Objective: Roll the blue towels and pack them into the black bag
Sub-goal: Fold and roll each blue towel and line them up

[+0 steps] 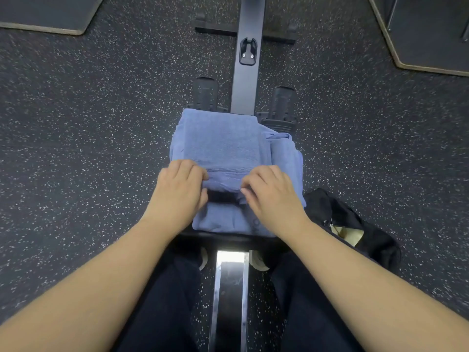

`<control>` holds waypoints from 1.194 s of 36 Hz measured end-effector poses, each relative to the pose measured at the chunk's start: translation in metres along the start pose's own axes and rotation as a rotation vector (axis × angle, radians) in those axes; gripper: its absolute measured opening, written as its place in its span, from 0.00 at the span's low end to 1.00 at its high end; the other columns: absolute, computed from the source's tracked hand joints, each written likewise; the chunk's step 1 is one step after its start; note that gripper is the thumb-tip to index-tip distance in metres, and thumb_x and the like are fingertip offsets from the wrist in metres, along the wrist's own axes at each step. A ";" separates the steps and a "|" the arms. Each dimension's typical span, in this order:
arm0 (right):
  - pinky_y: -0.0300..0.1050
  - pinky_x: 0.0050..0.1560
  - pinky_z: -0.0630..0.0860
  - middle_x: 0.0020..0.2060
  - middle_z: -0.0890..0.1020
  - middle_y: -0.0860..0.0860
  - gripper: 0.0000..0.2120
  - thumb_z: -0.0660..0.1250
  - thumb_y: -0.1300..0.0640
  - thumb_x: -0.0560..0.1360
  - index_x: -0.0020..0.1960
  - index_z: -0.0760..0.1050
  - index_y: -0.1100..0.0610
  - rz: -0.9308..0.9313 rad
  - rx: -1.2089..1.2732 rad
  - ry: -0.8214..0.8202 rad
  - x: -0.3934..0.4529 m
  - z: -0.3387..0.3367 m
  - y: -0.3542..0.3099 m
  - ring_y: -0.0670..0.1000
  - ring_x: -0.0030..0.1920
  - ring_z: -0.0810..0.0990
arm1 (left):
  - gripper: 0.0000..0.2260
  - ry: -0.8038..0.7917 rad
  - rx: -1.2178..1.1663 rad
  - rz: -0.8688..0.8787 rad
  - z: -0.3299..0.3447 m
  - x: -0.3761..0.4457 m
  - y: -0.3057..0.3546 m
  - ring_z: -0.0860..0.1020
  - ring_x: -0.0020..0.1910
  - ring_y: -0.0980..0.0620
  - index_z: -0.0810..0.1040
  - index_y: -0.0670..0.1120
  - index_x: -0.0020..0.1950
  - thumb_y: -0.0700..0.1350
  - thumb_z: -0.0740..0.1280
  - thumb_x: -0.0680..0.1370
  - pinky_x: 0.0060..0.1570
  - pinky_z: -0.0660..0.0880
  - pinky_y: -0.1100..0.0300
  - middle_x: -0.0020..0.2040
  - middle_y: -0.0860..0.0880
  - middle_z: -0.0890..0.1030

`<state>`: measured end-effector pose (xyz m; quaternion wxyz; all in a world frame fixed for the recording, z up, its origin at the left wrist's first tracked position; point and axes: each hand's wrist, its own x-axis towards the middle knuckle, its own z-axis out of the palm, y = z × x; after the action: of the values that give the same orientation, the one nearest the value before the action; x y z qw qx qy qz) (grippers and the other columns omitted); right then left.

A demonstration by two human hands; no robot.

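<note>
We had our left hand (179, 189) and right hand (270, 193) side by side on the top blue towel (220, 143), each with fingers curled over its near edge and the thumbs tucked under, so both were clamped on the cloth where it was turned up into a low fold between them. The rest of that towel lay flat, stretching away from our hands. Beneath it was a pile of more blue towels (286, 153), sticking out to the right and toward us under our wrists. The pile sat on a black seat (203, 236) of a rowing machine, whose rail (245, 80) ran ahead. The black bag (355, 224) lay on the speckled floor (88, 135), just right of our right wrist, touching the pile's corner.
</note>
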<state>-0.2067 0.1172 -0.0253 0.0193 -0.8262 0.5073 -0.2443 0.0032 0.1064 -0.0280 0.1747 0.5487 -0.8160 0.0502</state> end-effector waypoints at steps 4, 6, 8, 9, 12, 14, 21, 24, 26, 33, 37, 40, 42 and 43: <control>0.49 0.42 0.73 0.43 0.77 0.51 0.09 0.59 0.53 0.71 0.46 0.75 0.56 0.007 0.026 -0.033 0.001 -0.001 0.001 0.56 0.44 0.74 | 0.11 0.016 -0.003 -0.029 0.000 0.001 -0.001 0.67 0.46 0.45 0.76 0.43 0.44 0.47 0.57 0.71 0.39 0.69 0.50 0.41 0.44 0.77; 0.49 0.42 0.73 0.43 0.77 0.51 0.07 0.63 0.55 0.70 0.47 0.75 0.56 0.017 0.025 -0.032 0.000 0.002 0.004 0.55 0.45 0.74 | 0.12 0.023 -0.001 -0.029 0.000 0.002 -0.001 0.67 0.47 0.45 0.77 0.43 0.45 0.47 0.57 0.72 0.41 0.65 0.51 0.42 0.44 0.77; 0.50 0.43 0.74 0.44 0.78 0.52 0.08 0.70 0.60 0.69 0.48 0.76 0.57 0.042 0.038 -0.027 -0.001 0.007 0.006 0.54 0.46 0.72 | 0.12 0.028 -0.002 -0.020 0.001 0.002 -0.001 0.67 0.48 0.45 0.77 0.42 0.46 0.47 0.57 0.73 0.42 0.62 0.53 0.43 0.44 0.78; 0.51 0.43 0.75 0.45 0.78 0.52 0.09 0.72 0.61 0.69 0.48 0.76 0.58 0.051 0.044 -0.019 -0.001 0.009 0.007 0.54 0.46 0.71 | 0.12 0.031 -0.005 -0.017 0.001 0.001 -0.001 0.67 0.48 0.45 0.77 0.42 0.47 0.47 0.57 0.73 0.42 0.61 0.53 0.43 0.44 0.78; 0.49 0.42 0.76 0.45 0.79 0.53 0.07 0.64 0.58 0.72 0.50 0.73 0.57 0.023 0.042 0.030 0.001 0.010 0.007 0.52 0.46 0.69 | 0.12 0.031 -0.024 -0.036 0.001 0.001 -0.001 0.67 0.49 0.45 0.77 0.42 0.48 0.47 0.57 0.75 0.43 0.62 0.53 0.44 0.44 0.78; 0.49 0.44 0.74 0.44 0.79 0.54 0.08 0.60 0.57 0.73 0.50 0.74 0.57 0.044 0.076 0.029 0.003 0.008 0.008 0.53 0.46 0.71 | 0.13 0.035 -0.055 -0.058 0.001 0.002 0.000 0.67 0.49 0.45 0.77 0.42 0.48 0.47 0.57 0.75 0.43 0.62 0.52 0.45 0.44 0.78; 0.54 0.42 0.76 0.39 0.78 0.52 0.09 0.59 0.54 0.75 0.43 0.73 0.58 0.116 0.157 -0.082 0.009 -0.008 0.006 0.58 0.40 0.77 | 0.14 0.006 -0.115 -0.113 -0.001 0.002 0.001 0.65 0.50 0.45 0.77 0.41 0.50 0.48 0.56 0.75 0.45 0.68 0.50 0.46 0.42 0.78; 0.55 0.43 0.76 0.40 0.79 0.53 0.10 0.58 0.54 0.75 0.44 0.74 0.59 0.121 0.177 -0.098 0.010 -0.010 0.005 0.59 0.41 0.77 | 0.14 0.009 -0.111 -0.114 -0.001 0.002 0.001 0.65 0.49 0.45 0.77 0.41 0.49 0.47 0.56 0.75 0.44 0.70 0.49 0.46 0.43 0.78; 0.54 0.44 0.75 0.41 0.78 0.54 0.11 0.58 0.54 0.75 0.44 0.74 0.61 0.129 0.190 -0.098 0.011 -0.012 0.006 0.59 0.42 0.77 | 0.14 0.002 -0.110 -0.108 -0.002 0.003 0.001 0.66 0.49 0.45 0.77 0.41 0.50 0.47 0.56 0.75 0.44 0.70 0.49 0.46 0.43 0.78; 0.49 0.48 0.68 0.46 0.76 0.60 0.12 0.54 0.56 0.76 0.44 0.70 0.64 0.167 0.256 -0.110 0.010 -0.015 0.006 0.62 0.46 0.75 | 0.11 -0.065 -0.097 -0.049 -0.005 -0.001 -0.005 0.66 0.50 0.46 0.77 0.45 0.49 0.46 0.56 0.75 0.43 0.56 0.54 0.47 0.47 0.78; 0.42 0.49 0.65 0.47 0.75 0.58 0.06 0.59 0.60 0.78 0.46 0.69 0.63 0.214 0.292 -0.173 0.011 -0.015 0.007 0.59 0.47 0.73 | 0.11 -0.085 -0.096 -0.039 -0.009 -0.003 -0.006 0.67 0.52 0.47 0.76 0.48 0.50 0.47 0.56 0.75 0.45 0.56 0.55 0.48 0.50 0.78; 0.41 0.47 0.63 0.46 0.72 0.54 0.03 0.61 0.63 0.79 0.48 0.69 0.62 0.267 0.312 -0.221 0.011 -0.017 0.008 0.54 0.48 0.70 | 0.12 -0.113 -0.119 -0.063 -0.010 -0.003 -0.006 0.67 0.53 0.48 0.77 0.48 0.50 0.49 0.56 0.76 0.46 0.55 0.56 0.49 0.51 0.78; 0.40 0.46 0.61 0.45 0.71 0.51 0.03 0.61 0.61 0.80 0.48 0.69 0.61 0.301 0.305 -0.226 0.013 -0.017 0.006 0.52 0.47 0.68 | 0.13 -0.126 -0.140 -0.090 -0.011 -0.004 -0.006 0.66 0.54 0.48 0.77 0.48 0.50 0.50 0.54 0.76 0.47 0.54 0.56 0.50 0.51 0.77; 0.41 0.45 0.61 0.45 0.70 0.50 0.03 0.60 0.61 0.80 0.48 0.69 0.60 0.317 0.296 -0.223 0.014 -0.017 0.004 0.51 0.46 0.67 | 0.13 -0.126 -0.152 -0.100 -0.011 -0.004 -0.006 0.66 0.54 0.48 0.77 0.48 0.50 0.51 0.54 0.76 0.47 0.54 0.56 0.51 0.51 0.77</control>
<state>-0.2122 0.1067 -0.0065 0.2342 -0.7463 0.5840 -0.2174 0.0126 0.1099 -0.0201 0.1665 0.5760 -0.7985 -0.0551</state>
